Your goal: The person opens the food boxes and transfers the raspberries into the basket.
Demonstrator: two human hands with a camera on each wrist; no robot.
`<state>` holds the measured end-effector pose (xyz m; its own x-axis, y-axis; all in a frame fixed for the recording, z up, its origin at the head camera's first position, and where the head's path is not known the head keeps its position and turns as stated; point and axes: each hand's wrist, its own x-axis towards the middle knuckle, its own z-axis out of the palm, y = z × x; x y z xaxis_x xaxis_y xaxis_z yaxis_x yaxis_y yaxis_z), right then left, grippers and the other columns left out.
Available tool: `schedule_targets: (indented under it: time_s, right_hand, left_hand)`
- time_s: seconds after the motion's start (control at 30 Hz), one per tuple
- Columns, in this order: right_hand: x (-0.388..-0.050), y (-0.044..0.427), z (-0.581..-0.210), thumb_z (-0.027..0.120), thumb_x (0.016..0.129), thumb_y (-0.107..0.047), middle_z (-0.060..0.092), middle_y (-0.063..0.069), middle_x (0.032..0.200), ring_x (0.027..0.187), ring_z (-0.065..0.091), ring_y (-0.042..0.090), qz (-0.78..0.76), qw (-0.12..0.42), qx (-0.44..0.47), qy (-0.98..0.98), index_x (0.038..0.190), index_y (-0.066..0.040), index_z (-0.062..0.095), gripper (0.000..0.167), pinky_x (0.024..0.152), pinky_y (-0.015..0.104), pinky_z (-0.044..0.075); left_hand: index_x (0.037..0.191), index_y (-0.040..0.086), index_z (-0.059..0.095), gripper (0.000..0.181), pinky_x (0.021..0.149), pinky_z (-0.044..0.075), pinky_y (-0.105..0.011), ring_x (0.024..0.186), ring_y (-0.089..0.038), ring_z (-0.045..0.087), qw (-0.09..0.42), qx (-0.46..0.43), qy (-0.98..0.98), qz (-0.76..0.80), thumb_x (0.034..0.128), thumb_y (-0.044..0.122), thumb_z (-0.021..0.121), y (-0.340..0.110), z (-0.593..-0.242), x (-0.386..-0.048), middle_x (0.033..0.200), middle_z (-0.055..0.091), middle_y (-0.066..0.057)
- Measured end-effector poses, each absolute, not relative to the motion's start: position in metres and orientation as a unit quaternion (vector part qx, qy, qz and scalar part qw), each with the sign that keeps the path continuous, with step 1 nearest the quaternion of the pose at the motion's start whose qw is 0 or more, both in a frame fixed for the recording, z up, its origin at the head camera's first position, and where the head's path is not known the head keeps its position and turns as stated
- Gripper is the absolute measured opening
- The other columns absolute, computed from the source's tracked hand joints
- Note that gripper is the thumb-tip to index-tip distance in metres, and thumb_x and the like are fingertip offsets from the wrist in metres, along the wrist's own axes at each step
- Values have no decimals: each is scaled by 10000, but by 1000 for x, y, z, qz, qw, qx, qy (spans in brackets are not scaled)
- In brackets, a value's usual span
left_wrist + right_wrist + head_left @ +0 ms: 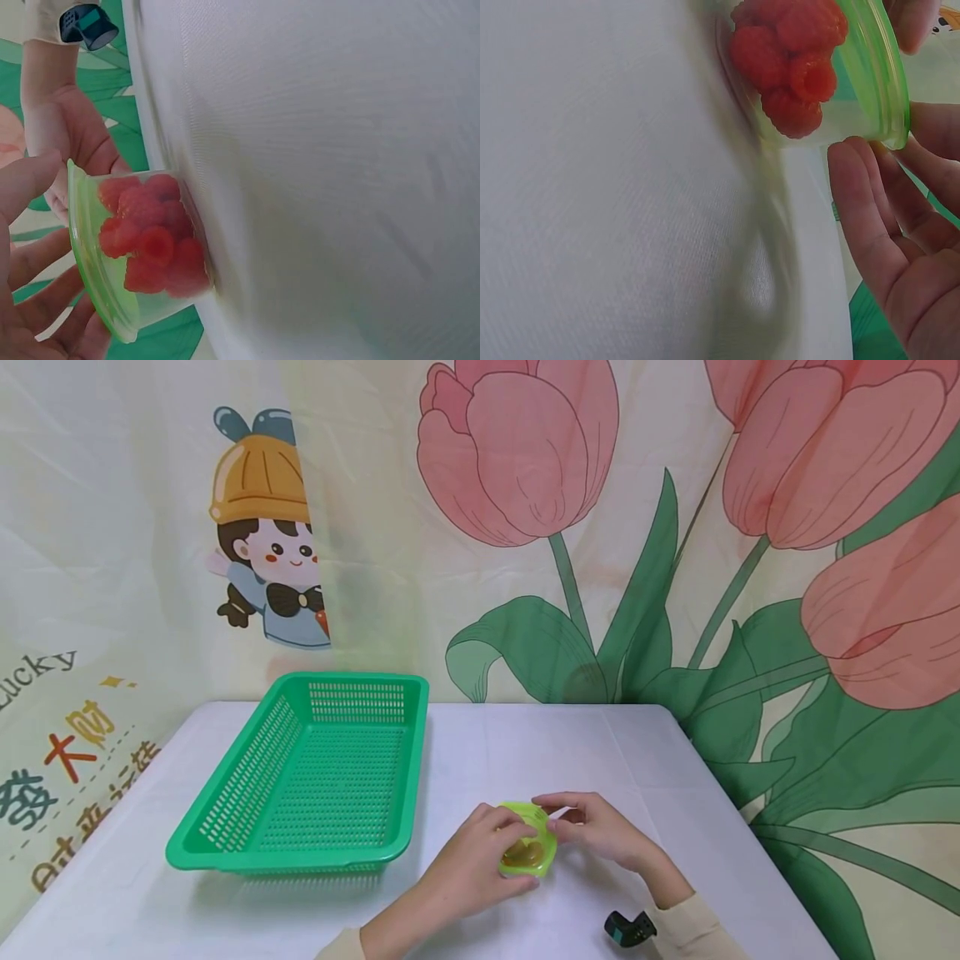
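Black device: one, bottom of the head view right of centre, by the right cuff, with a teal patch.
Sleeves: two, beige, along the bottom edge.
Hands: two, at the lower centre; the left hand holds the tub by its rim, and the right hand pinches the rim's other side with thumb and fingertips.
Tub: one, clear with a green rim, lower centre of the head view, between the hands.
Raspberries: red, inside the tub; about eight can be made out, others may be hidden.
Basket: one, green, left of centre, on the bench.
Writing: "Lucky" at the left edge; below it "發", "大" and "财", then a slanted brown line, partly legible.
Tulips: three blooms printed on the backdrop, top centre to right.
Cartoon figure: one, upper left.
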<state>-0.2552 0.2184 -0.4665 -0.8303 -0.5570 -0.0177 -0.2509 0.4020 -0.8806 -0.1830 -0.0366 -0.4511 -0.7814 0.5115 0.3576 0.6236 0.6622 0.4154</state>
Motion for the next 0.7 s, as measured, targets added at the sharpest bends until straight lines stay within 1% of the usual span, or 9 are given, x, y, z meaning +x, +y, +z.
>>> schedule_targets:
  time_s: [0.37, 0.5, 0.6, 0.7]
  right_hand:
    - [-253, 220, -468, 692, 1042, -200, 690, 113, 1345, 1068, 727, 236, -498, 166, -248, 814, 1449, -111, 653, 418, 877, 292, 585]
    - [-252, 221, -468, 694, 1040, -199, 691, 122, 1341, 1059, 728, 235, -496, 163, -250, 815, 1458, -99, 642, 433, 874, 290, 585]
    - [-252, 221, -467, 695, 1038, -204, 688, 122, 1343, 1059, 724, 235, -494, 163, -247, 817, 1461, -101, 641, 438, 877, 292, 583]
    - [-252, 221, -467, 698, 1035, -200, 688, 119, 1341, 1062, 721, 238, -492, 162, -245, 819, 1451, -103, 650, 430, 873, 293, 582]
  left_hand:
    - [1232, 210, 763, 429, 916, 522, -258, 1067, -141, 545, 107, -318, -911, -238, 851, 345, 905, -35, -454, -185, 1177, 692, 66]
    - [1228, 224, 773, 404, 910, 523, -262, 1059, -135, 557, 117, -327, -914, -211, 862, 354, 882, -32, -455, -187, 1149, 704, 76]
    - [1145, 242, 797, 324, 881, 553, -265, 1068, -133, 588, 141, -332, -916, -174, 860, 382, 863, -29, -456, -186, 1137, 718, 85]
    - [1048, 250, 808, 258, 810, 590, -274, 1072, -134, 619, 164, -333, -917, -144, 858, 418, 857, -27, -457, -184, 1125, 740, 86]
